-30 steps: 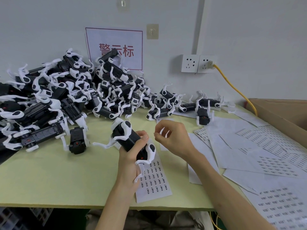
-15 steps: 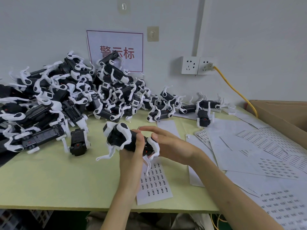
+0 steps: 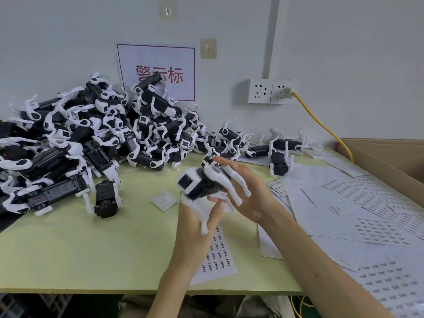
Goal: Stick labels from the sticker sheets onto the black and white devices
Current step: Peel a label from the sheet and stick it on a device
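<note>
Just right of the frame's centre, above the counter (image 3: pixel 68 244), the left hand (image 3: pixel 195 226) grips a black and white device (image 3: pixel 195 183) from below, thumb and fingers curled round its underside. The right hand (image 3: pixel 250 193) lies flat against its far side with the fingers straight, holding nothing. The device is blurred, so I cannot tell whether a label is on it; this looks like the pressing-down step. To do it well, the left hand should hold the solid black body rather than the thin white legs, which look likely to flex. The right fingertips should rub from the label's middle outward so no edge lifts. The sticker sheet (image 3: pixel 219 255) lies directly beneath the hands, within easy reach, and the pile of devices (image 3: pixel 80 138) fills the upper left.
</note>
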